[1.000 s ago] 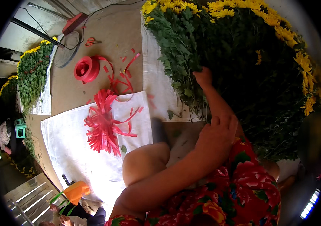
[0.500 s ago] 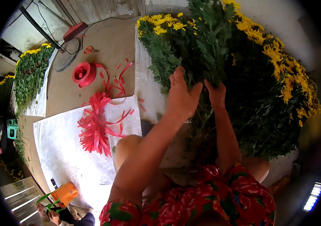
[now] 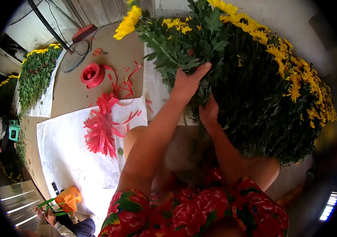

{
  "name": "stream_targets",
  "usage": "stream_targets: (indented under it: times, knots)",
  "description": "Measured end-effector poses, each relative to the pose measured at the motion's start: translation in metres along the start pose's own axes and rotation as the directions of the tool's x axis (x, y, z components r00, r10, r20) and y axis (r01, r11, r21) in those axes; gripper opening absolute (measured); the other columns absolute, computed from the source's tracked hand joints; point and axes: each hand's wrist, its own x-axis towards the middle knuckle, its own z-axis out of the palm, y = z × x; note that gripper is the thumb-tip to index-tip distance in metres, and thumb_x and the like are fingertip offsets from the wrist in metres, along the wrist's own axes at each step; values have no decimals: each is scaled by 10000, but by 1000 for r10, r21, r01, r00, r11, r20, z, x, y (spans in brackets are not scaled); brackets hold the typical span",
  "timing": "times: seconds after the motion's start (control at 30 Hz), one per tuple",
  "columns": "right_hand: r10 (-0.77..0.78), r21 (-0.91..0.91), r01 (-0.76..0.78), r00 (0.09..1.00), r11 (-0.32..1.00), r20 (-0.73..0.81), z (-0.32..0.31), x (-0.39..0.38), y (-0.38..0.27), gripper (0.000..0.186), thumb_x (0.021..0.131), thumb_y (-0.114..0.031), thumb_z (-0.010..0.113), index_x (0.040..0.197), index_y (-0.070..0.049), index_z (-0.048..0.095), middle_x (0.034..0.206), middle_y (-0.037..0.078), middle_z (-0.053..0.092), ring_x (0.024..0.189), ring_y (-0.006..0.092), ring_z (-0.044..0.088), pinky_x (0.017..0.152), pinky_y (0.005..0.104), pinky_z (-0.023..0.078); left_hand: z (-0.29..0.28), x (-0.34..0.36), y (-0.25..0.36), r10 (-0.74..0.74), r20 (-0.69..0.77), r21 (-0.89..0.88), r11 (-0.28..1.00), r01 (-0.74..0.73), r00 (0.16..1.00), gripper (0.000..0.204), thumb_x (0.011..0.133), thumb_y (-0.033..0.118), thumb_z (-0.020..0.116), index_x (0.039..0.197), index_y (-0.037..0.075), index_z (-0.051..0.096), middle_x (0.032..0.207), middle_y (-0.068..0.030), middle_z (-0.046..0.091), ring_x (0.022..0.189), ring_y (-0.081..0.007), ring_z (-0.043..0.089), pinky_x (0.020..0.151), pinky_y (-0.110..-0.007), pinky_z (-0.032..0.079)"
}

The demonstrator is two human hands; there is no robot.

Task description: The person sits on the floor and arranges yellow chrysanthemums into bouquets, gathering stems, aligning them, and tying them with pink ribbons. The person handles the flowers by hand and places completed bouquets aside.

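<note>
Leafy yellow chrysanthemums [image 3: 172,49] are held up in front of me, their blooms toward the far side. My left hand [image 3: 186,85] grips their stems, thumb pointing up and right over the leaves; its other fingers are partly hidden. Just below and to its right, my right hand [image 3: 209,112] is closed round the lower stem ends. A large heap of yellow chrysanthemums [image 3: 271,106] lies to the right, close to my right hand, blooms along its outer edge.
A bundle of cut red ribbon strips [image 3: 102,128] lies on a white sheet [image 3: 69,154] at left. Beyond are a red ribbon roll [image 3: 92,76], scissors [image 3: 99,51] and a broom [image 3: 83,32]. More flowers [image 3: 38,75] lie far left. Another person's hands [image 3: 46,215] hold green strips at lower left.
The lifted chrysanthemums have tilted left, bringing a large yellow bloom to the upper left. My left hand now closes on the stems; my right hand has moved down and left.
</note>
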Motion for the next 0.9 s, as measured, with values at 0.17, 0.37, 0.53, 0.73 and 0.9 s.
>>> stream_targets:
  times: [0.17, 0.37, 0.53, 0.73, 0.9]
  knots:
    - [-69, -227, 107, 983, 968, 169, 2, -6, -4, 666, 740, -48, 737, 1343, 50, 470, 1102, 252, 623, 1030, 467, 588, 866, 542, 476, -16, 12, -9, -50, -130, -155, 988, 30, 990, 421, 886, 155, 769, 1248, 22, 601, 1192, -59, 648, 1081, -143, 597, 966, -308, 463]
    - [-128, 318, 103, 990, 942, 59, -14, 8, -50, 689, 833, -172, 765, 1385, 77, 435, 1220, 215, 629, 1120, 340, 616, 974, 411, 475, -39, 17, -23, -109, -165, -100, 991, 93, 980, 406, 906, 207, 749, 1249, 46, 604, 1205, -42, 631, 1085, -152, 589, 955, -312, 465]
    - [48, 552, -3, 997, 834, -67, -34, 37, -94, 496, 935, -125, 681, 1363, 42, 495, 1179, 138, 662, 1077, 194, 612, 959, 325, 472, -21, 10, -12, -73, -254, -63, 996, 58, 964, 327, 887, 179, 784, 1134, 38, 624, 1114, -42, 658, 991, -150, 609, 892, -292, 485]
    - [221, 501, -32, 920, 865, -323, -76, 57, -56, 322, 979, -70, 615, 1292, 3, 584, 1137, 61, 675, 1009, 123, 600, 867, 287, 496, -33, 22, 19, -63, -114, -55, 997, 57, 991, 223, 1006, 242, 613, 1131, 58, 627, 938, -74, 717, 783, -194, 685, 731, -346, 567]
    - [81, 638, 115, 960, 762, -269, -70, 81, -104, 335, 998, -115, 607, 1314, -7, 574, 1101, 46, 674, 985, 107, 587, 848, 277, 486, -32, 19, -6, -87, -171, -131, 989, 65, 982, 293, 964, 253, 684, 1155, 39, 624, 1092, -99, 691, 975, -194, 658, 859, -328, 519]
